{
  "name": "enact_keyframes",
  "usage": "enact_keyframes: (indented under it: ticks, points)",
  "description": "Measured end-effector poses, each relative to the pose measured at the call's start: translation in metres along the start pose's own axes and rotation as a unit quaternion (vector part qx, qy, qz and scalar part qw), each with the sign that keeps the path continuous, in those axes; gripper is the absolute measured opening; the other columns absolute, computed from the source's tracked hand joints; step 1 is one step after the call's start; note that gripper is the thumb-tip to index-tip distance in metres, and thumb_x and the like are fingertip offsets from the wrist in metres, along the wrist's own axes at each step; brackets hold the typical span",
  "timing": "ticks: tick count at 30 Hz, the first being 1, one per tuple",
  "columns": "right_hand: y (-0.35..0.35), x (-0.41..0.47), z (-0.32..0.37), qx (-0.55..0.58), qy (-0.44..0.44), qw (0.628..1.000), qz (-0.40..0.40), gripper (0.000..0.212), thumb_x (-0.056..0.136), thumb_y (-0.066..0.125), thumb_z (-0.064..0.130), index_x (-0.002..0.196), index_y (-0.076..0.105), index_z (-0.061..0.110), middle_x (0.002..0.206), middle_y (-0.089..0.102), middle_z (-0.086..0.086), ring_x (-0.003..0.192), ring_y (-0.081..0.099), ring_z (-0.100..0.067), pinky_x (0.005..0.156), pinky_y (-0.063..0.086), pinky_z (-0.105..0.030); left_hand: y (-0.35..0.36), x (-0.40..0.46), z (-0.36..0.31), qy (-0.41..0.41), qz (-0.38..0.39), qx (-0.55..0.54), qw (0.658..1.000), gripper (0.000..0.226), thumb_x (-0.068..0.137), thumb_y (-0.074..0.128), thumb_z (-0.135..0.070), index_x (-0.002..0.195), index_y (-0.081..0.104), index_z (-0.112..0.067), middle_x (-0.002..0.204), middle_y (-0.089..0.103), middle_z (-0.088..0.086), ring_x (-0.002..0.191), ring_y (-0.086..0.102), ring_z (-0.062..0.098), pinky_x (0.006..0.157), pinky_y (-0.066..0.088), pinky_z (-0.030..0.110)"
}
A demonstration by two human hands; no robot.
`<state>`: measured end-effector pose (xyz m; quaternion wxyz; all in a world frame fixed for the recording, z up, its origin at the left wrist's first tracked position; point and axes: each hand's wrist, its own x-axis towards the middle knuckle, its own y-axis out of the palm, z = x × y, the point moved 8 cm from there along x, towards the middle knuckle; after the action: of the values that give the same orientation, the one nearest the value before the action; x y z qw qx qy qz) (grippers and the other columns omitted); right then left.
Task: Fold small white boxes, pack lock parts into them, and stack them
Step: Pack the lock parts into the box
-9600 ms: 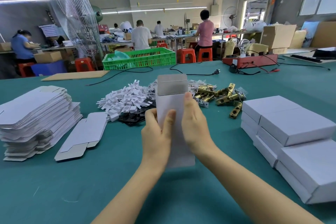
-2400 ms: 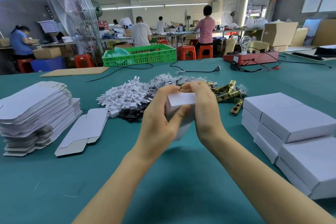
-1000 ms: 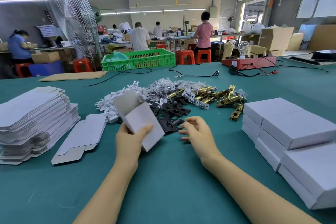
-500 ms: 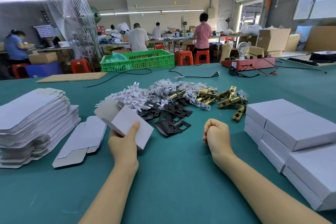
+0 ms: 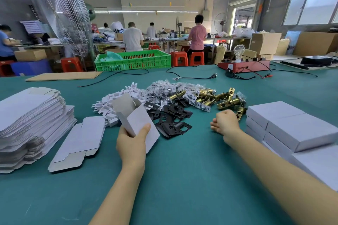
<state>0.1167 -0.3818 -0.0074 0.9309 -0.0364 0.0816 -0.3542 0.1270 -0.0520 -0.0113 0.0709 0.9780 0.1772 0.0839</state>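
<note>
My left hand (image 5: 131,144) grips a folded small white box (image 5: 140,122), tilted left, its grey top flap standing open. My right hand (image 5: 225,122) is a closed fist resting on the green table, just in front of the brass latches (image 5: 225,98); nothing shows inside it. Black metal plates (image 5: 173,120) lie between my hands. Behind them are white plastic pieces (image 5: 117,98) and bagged screws (image 5: 164,87). Closed white boxes (image 5: 292,128) are stacked at the right.
A tall stack of flat box blanks (image 5: 31,115) sits at the left, one loose blank (image 5: 80,140) beside it. Farther back are a cardboard sheet (image 5: 64,76), a green crate (image 5: 133,60), a red tester with a bulb (image 5: 243,64) and cables. People work at distant benches.
Both hands were folding the box; then my right hand let go, reached toward the black plates, closed into a fist and moved right to the brass latches. My left hand keeps the box.
</note>
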Motion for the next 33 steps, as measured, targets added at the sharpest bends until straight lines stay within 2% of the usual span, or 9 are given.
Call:
enact_keyframes:
  ticks: [3,6,10,13,17,21,25,29,33]
  points:
    - [-0.007,0.017,0.028,-0.222,-0.095,0.97,-0.043,0.01,0.089,0.044,0.004,0.099,0.045,0.006,0.097,0.049,-0.014,0.081,0.046,-0.029,0.066,0.038,-0.035,0.003,-0.002,-0.001,0.012,0.013,0.017,1.0,0.026,0.079,0.08,-0.021,0.082,0.057,-0.033,0.083,0.065,-0.014,0.08,0.064,0.007,0.067,0.05,0.03]
    - [-0.012,0.025,0.034,-0.401,-0.117,0.906,-0.076,0.026,0.091,0.051,0.01,0.115,0.042,0.004,0.129,0.037,-0.025,0.114,0.041,-0.039,0.09,0.04,-0.041,0.005,-0.003,-0.003,0.026,0.018,0.03,0.999,0.027,0.079,0.08,-0.021,0.081,0.057,-0.035,0.081,0.064,-0.017,0.079,0.062,0.004,0.063,0.046,0.025]
    - [-0.009,0.028,0.022,-0.546,-0.102,0.827,-0.084,0.036,0.093,0.044,0.008,0.129,0.041,0.001,0.139,0.026,-0.028,0.123,0.031,-0.041,0.099,0.036,-0.044,0.006,-0.002,-0.003,0.031,0.023,0.036,0.999,0.028,0.079,0.08,-0.022,0.082,0.056,-0.036,0.082,0.064,-0.019,0.08,0.061,0.001,0.064,0.046,0.025]
    - [-0.014,0.033,0.019,-0.517,-0.067,0.846,-0.111,0.046,0.1,0.03,0.013,0.14,0.025,-0.01,0.143,0.027,-0.028,0.128,0.03,-0.038,0.105,0.03,-0.042,0.007,-0.002,-0.003,0.034,0.026,0.035,0.998,0.029,0.078,0.08,-0.021,0.082,0.057,-0.037,0.08,0.064,-0.021,0.077,0.061,-0.003,0.062,0.045,0.02]
    - [-0.017,0.03,0.021,-0.519,-0.044,0.847,-0.101,0.045,0.097,0.037,0.008,0.138,0.031,-0.008,0.137,0.029,-0.027,0.121,0.037,-0.039,0.094,0.042,-0.043,0.007,-0.003,-0.003,0.026,0.032,0.027,0.999,0.028,0.078,0.08,-0.022,0.082,0.058,-0.037,0.076,0.064,-0.024,0.071,0.06,-0.008,0.062,0.045,0.02]
    - [-0.014,0.022,0.026,-0.545,-0.069,0.832,-0.075,0.035,0.09,0.046,0.005,0.124,0.054,0.005,0.123,0.053,-0.017,0.111,0.051,-0.032,0.072,0.039,-0.033,0.009,-0.005,-0.004,0.03,0.043,0.019,0.998,0.028,0.08,0.079,-0.021,0.083,0.058,-0.039,0.078,0.065,-0.024,0.077,0.061,-0.006,0.065,0.045,0.022]
    - [-0.017,0.02,0.027,-0.476,-0.047,0.872,-0.108,0.044,0.098,0.038,0.026,0.131,0.043,-0.003,0.129,0.046,-0.026,0.114,0.049,-0.039,0.08,0.038,-0.036,0.014,-0.008,-0.005,0.027,0.071,0.004,0.997,0.029,0.08,0.08,-0.019,0.087,0.059,-0.039,0.076,0.067,-0.031,0.074,0.063,-0.009,0.068,0.049,0.023]
    - [0.012,0.005,0.047,-0.463,-0.174,0.868,-0.037,0.013,0.098,0.037,0.018,0.102,0.046,0.009,0.11,0.055,-0.024,0.091,0.052,-0.036,0.063,0.037,-0.033,0.021,-0.013,-0.009,0.026,0.109,-0.004,0.994,0.03,0.078,0.081,-0.019,0.091,0.063,-0.038,0.084,0.069,-0.029,0.079,0.066,-0.005,0.072,0.053,0.026]
    - [0.009,-0.011,0.055,-0.297,-0.16,0.941,0.007,0.017,0.099,0.035,0.018,0.097,0.052,0.015,0.089,0.059,-0.001,0.069,0.067,-0.025,0.072,0.054,-0.038,0.028,-0.019,-0.013,0.028,0.151,-0.007,0.988,0.032,0.078,0.081,-0.016,0.096,0.064,-0.036,0.089,0.071,-0.026,0.081,0.067,-0.002,0.071,0.053,0.025]
